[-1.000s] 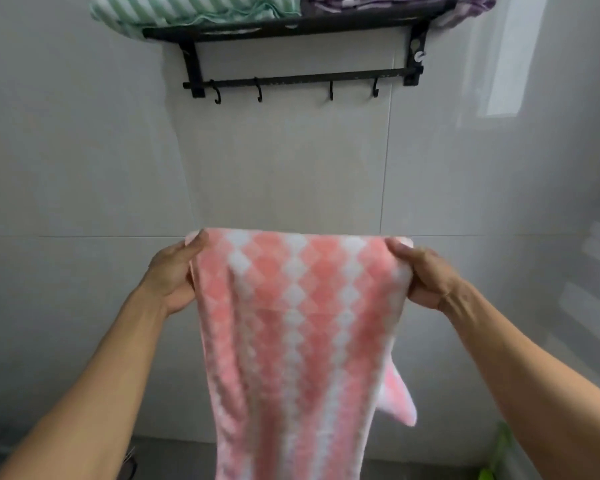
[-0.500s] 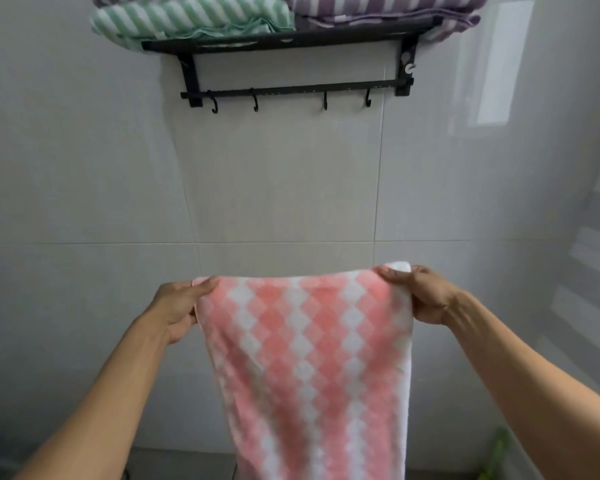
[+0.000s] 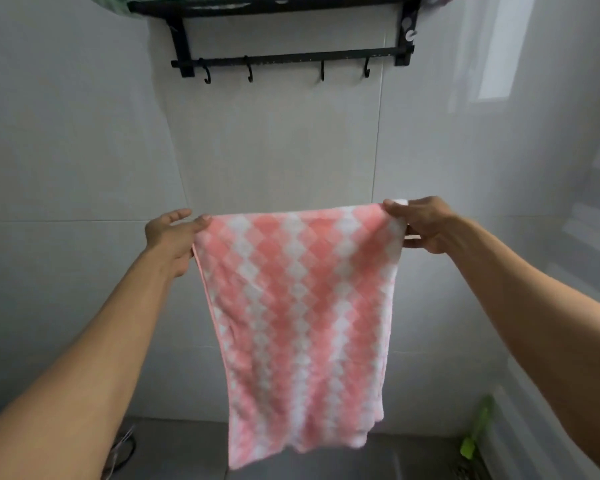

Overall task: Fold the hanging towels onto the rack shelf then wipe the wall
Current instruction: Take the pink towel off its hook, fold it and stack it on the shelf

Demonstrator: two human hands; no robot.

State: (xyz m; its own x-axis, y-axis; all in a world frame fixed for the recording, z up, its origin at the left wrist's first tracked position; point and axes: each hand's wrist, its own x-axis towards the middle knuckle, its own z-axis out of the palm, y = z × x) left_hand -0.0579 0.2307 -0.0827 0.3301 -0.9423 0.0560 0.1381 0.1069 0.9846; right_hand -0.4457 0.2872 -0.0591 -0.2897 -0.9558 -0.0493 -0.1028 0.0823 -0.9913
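Observation:
A pink and white diamond-patterned towel [image 3: 302,313] hangs flat in front of me, stretched by its top edge. My left hand [image 3: 172,237] pinches the top left corner, with some fingers spread loose. My right hand [image 3: 421,225] grips the top right corner. The black wall rack [image 3: 291,60] is above, its hook bar bare. On its shelf at the frame's top edge, a green striped towel [image 3: 115,1] shows as a sliver. The white tiled wall [image 3: 274,150] is behind the towel.
Several black hooks [image 3: 250,76] hang under the rack bar. A green object [image 3: 475,434] stands at the lower right by the floor. A dark cable [image 3: 125,452] lies on the grey floor at the lower left. A side wall closes in on the right.
The towel is spread wider and its whole length with the bottom edge now shows. The view has tilted down, so the shelf with its folded towels sits nearly out of frame.

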